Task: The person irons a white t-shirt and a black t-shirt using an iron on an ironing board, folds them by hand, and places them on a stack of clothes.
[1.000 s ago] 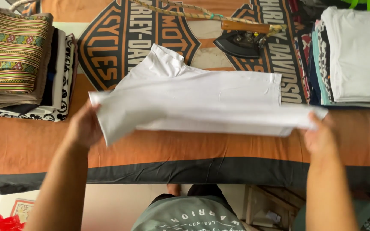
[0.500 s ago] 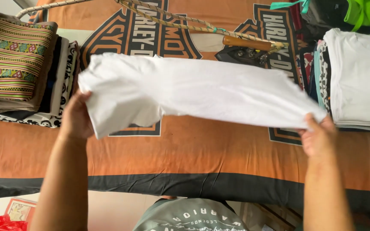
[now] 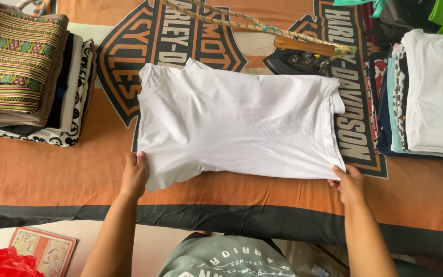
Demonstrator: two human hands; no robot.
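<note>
A white cotton T-shirt (image 3: 237,123) is spread flat on the orange and black printed cloth (image 3: 78,179), its near edge pinched at the sleeve end by the left hand (image 3: 134,174) and at the hem corner by the right hand (image 3: 349,183), both closed on the fabric. Beyond the left hand and to its outer side, a stack of folded striped and patterned textiles (image 3: 21,66) is seen. Beyond the right hand a dark iron with a wooden handle (image 3: 303,54) is noted, and to that hand's outer side a pile of folded pale garments (image 3: 431,92).
</note>
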